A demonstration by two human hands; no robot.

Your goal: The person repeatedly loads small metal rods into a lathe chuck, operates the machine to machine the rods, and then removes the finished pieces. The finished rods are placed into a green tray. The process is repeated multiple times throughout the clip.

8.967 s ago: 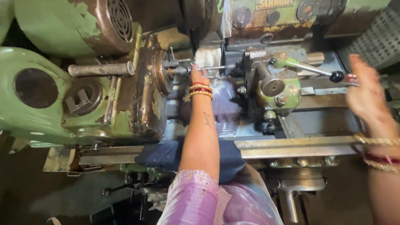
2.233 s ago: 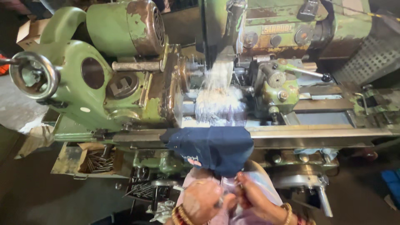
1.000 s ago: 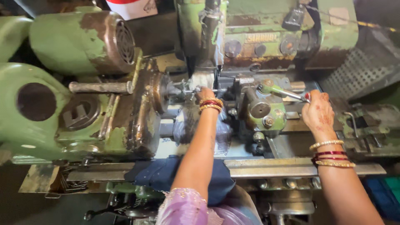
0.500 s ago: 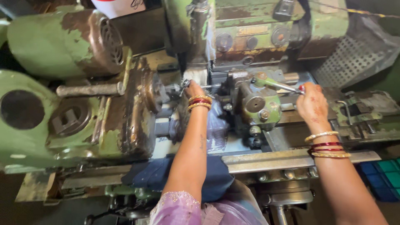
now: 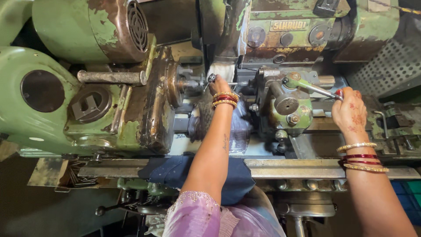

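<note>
Far left we see the green lathe body (image 5: 44, 114) w/ a steel bar (image 5: 112, 77) sticking out above a rusty faceplate (image 5: 160, 101). Next, the chuck (image 5: 186, 82), and our left hand (image 5: 219, 85) reaches in right beside it, fingers pinched on a small metal workpiece (image 5: 211, 78) at the spindle; bangles on that wrist. A dark blue cloth (image 5: 175, 171) is draped over the front rail, under our forearm. Center-right sits the green tool post (image 5: 287, 107). Its lever (image 5: 313, 87) runs right, and our right hand (image 5: 351, 114) is closed round the lever's red knob (image 5: 338, 93). Far right: perforated metal guard (image 5: 386, 66).
</note>
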